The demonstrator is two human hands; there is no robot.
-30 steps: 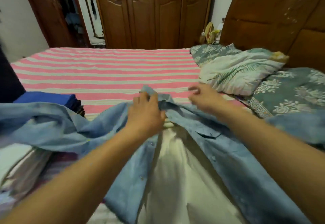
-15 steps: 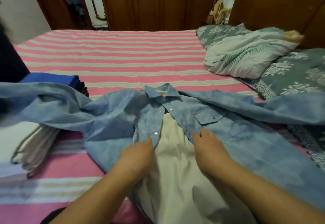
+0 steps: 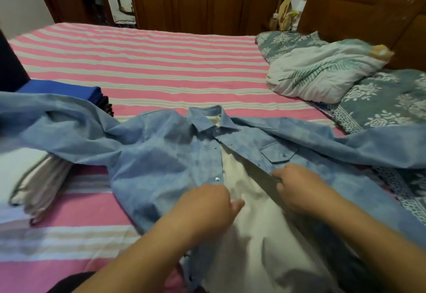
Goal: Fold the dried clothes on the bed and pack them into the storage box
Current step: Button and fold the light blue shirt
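Observation:
A light blue button-up shirt (image 3: 161, 159) lies face up on the pink and white striped bed (image 3: 147, 67), collar away from me, sleeves spread to both sides. Its front is open and shows a cream lining (image 3: 251, 212). My left hand (image 3: 207, 205) grips the edge of the left front panel near a snap button. My right hand (image 3: 297, 186) pinches the edge of the right front panel just below the chest pocket. The storage box is not in view.
Stacks of folded clothes sit at the left: a blue pile (image 3: 60, 90) and a pale pile (image 3: 39, 184) partly under the shirt's sleeve. Pillows (image 3: 322, 71) and a floral quilt (image 3: 380, 101) lie at the right by the wooden headboard. A wardrobe stands behind the bed.
My hands came down from the collar to the middle of the shirt's front, and each now holds a front panel edge. The shirt has settled flat on the bed.

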